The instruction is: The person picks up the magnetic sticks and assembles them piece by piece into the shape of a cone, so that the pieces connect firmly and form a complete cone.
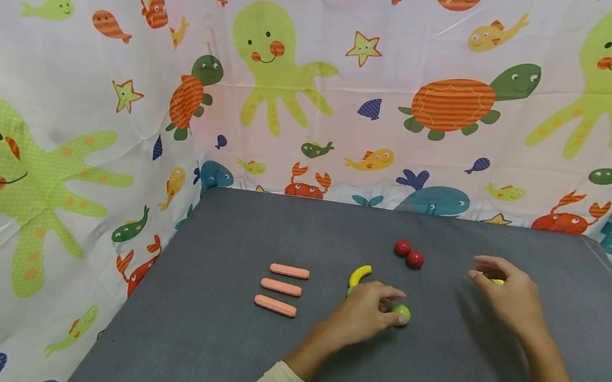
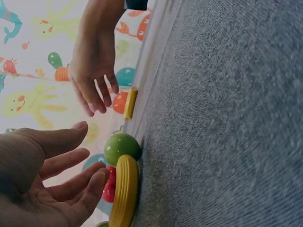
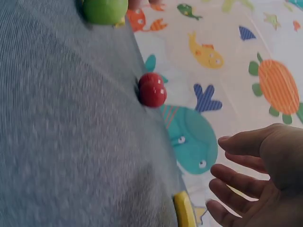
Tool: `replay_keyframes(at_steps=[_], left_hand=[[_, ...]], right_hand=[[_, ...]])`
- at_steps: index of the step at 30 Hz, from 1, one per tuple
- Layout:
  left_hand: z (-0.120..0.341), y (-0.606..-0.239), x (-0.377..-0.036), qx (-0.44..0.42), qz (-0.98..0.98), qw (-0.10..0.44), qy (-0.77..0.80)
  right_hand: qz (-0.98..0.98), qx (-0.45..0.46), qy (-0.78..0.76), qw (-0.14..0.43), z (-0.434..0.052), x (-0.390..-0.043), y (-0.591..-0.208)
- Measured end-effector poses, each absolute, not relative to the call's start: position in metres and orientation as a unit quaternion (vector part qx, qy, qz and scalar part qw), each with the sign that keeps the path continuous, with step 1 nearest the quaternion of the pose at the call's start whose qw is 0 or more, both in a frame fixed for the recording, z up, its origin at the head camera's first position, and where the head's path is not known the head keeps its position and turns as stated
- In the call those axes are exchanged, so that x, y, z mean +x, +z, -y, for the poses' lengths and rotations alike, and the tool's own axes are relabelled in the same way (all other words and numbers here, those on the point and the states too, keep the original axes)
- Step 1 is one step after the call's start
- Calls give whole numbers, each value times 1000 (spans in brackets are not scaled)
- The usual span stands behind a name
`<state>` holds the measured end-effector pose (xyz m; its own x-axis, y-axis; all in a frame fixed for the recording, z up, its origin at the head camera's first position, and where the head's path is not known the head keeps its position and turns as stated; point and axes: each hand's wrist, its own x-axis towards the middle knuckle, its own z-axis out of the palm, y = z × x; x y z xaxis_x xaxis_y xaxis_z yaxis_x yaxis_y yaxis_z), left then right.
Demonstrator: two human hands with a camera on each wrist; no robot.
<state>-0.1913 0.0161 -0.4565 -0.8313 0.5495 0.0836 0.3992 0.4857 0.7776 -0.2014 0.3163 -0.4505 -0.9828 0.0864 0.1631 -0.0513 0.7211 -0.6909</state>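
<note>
My left hand [image 1: 359, 313] hovers at a small green apple-like ball [image 1: 401, 314], its thumb overlapping the ball in the head view. In the left wrist view, the thumb and fingers are spread with nothing between them, and the ball [image 2: 122, 148] stands ahead of them. A yellow toy banana [image 1: 360, 275] lies just behind the left hand, partly hidden by it. My right hand [image 1: 510, 296] is held above the table, fingers loosely bent and holding nothing. Below it lies a yellow piece [image 3: 184, 209], mostly covered by the hand in the head view.
Two red balls [image 1: 408, 254] sit together farther back, between the hands. Three pink sausage-like sticks [image 1: 281, 287] lie in a column to the left. The grey table [image 1: 200, 342] ends at a curtain [image 1: 314, 111] printed with sea animals, behind and at the left.
</note>
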Motion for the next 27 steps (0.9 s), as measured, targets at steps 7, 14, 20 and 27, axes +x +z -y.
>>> replay_keyframes(at_steps=[7,14,20,27], left_hand=[[-20,-459,-190,282,-854,92,427],[-20,-462,-192,289,-855,85,422],[-20,-467,-192,283,-853,88,429],[-20,-469,-192,282,-858,80,421]], right_hand=[[923,-25,375,77,-332,-201,-459],[947,-29,316,53,-343,-205,-468],[955,-19,295,37,-350,-207,-474],[955,-23,294,26,-349,-206,-474]])
